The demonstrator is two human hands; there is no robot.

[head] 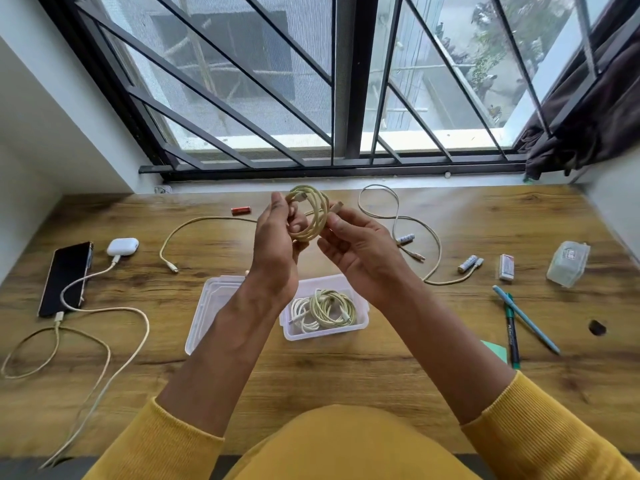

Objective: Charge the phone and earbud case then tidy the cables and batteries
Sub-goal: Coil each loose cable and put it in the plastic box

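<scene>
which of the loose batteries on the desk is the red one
The red battery lying at the back of the desk, left of the hands. The other loose batteries, one right of the hands and one further right, are white with blue print.

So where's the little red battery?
The red battery lies at the back of the wooden table near the window, just left of the left hand holding the coiled cable.

At centre frame, a left hand (pixel 277 244) and right hand (pixel 360 251) hold a coiled yellow cable (pixel 317 216) above a clear box (pixel 360 325) of coiled cables on a wooden desk (pixel 311 375)
</scene>
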